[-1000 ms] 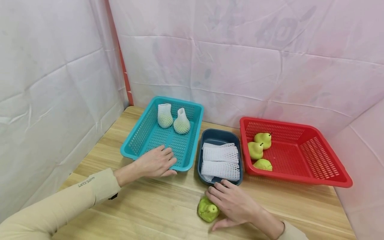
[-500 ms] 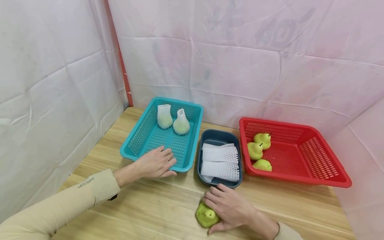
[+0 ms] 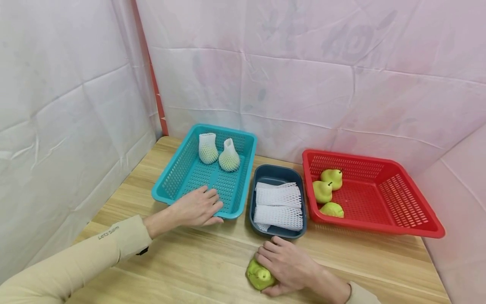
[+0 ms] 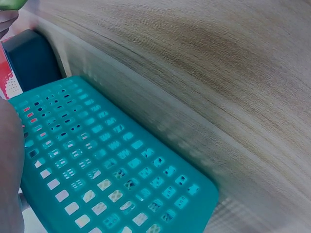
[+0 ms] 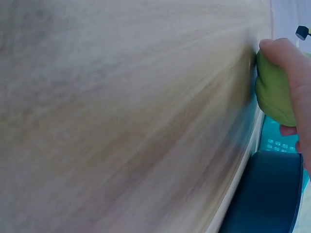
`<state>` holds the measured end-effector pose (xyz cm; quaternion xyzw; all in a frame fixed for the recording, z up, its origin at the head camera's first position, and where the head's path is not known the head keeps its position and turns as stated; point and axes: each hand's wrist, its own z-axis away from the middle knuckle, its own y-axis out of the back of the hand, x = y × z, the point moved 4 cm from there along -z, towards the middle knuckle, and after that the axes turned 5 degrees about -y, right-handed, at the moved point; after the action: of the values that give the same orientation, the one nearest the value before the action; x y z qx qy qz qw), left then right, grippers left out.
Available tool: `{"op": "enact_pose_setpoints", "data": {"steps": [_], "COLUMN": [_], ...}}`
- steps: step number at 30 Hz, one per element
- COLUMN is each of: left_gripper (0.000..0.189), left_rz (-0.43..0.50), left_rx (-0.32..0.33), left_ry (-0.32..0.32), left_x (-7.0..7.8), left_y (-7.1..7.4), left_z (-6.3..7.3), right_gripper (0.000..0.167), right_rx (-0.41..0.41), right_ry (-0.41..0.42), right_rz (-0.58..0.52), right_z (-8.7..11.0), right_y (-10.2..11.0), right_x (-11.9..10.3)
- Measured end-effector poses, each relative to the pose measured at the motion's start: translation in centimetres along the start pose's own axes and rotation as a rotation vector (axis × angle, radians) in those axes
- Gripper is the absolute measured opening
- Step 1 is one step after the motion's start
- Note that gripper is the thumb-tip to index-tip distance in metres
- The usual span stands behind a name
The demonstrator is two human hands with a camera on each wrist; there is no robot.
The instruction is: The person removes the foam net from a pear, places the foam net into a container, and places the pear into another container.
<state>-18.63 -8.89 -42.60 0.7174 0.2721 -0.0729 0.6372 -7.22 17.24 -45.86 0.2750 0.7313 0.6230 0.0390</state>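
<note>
My left hand [image 3: 199, 205] grips the near rim of the teal basket [image 3: 248, 177], fingers over the edge and thumb outside. Two pears in white foam nets [image 3: 229, 156] sit at the back of that basket. In the head view, my right hand [image 3: 286, 264] holds a lumpy green pear [image 3: 260, 275] low at the table's front, fingers on its far side and thumb on its near side. The right wrist view shows the thumb [image 5: 286, 56] against this green pear [image 5: 274, 90]. The basket's perforated wall [image 4: 116, 160] fills much of the left wrist view.
A dark blue tray [image 3: 278, 170] holding several white foam nets [image 3: 279, 207] stands between the two baskets. On the right is a red basket [image 3: 379, 228] with three yellow-green pears [image 3: 323, 192] along its left side. Cloth walls [image 3: 265, 84] rise behind the wooden table [image 3: 182, 261].
My right hand and the green pear have shifted slightly left and toward the front; the thumb has come closer against the pear. The left hand stays at the teal basket's rim.
</note>
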Motion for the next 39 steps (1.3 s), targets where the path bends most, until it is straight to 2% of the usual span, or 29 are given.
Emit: {"op": "enact_pose_setpoints", "data": {"steps": [8, 16, 24, 32, 39], "left_gripper": [0.047, 0.045, 0.045, 0.045, 0.044], "left_rz": [-0.001, -0.008, -0.010, -0.011, 0.006], "left_rx": [-0.001, -0.003, -0.006, -0.005, -0.008], "left_ry": [0.003, 0.005, 0.009, 0.009, 0.014], "left_x": [0.0, 0.0, 0.1, 0.1, 0.0], "left_y": [0.1, 0.1, 0.2, 0.3, 0.1], "left_z": [0.0, -0.1, -0.1, -0.1, 0.0], "right_gripper": [0.070, 0.070, 0.073, 0.076, 0.077], "right_rx": [0.018, 0.001, 0.071, 0.010, 0.045], "right_ry": [0.009, 0.027, 0.057, 0.049, 0.030], "right_rz": [0.008, 0.050, 0.089, 0.103, 0.130], "right_z": [-0.4, -0.7, -0.6, -0.1, 0.3], "right_y": [0.3, 1.6, 3.2, 4.9, 6.5], "right_x": [0.0, 0.9, 2.0, 3.2, 4.8]}}
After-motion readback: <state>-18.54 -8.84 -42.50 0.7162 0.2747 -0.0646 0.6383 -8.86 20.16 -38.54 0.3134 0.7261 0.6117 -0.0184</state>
